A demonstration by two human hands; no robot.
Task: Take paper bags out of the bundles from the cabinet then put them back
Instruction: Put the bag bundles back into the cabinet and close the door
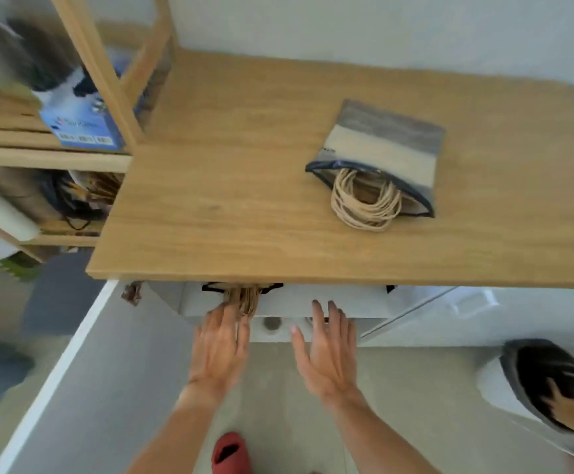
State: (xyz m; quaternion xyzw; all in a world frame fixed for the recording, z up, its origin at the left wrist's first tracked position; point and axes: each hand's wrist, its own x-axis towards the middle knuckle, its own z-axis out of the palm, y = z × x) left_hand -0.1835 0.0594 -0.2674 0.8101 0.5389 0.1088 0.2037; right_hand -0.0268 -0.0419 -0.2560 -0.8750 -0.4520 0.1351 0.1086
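A bundle of paper bags in a grey and cream sleeve lies on the wooden countertop, with beige rope handles spilling from its open end. Below the countertop's front edge, a second bundle with brown twisted handles and black straps pokes out of the open cabinet. My left hand reaches in with its fingertips on those brown handles; whether it grips them is unclear. My right hand hovers beside it, fingers spread and holding nothing, against the pale cabinet interior.
A wooden shelf unit stands at the left with a blue box and clutter. An open white cabinet door angles along the left. A red slipper is on the floor. Another person's head shows at the lower right.
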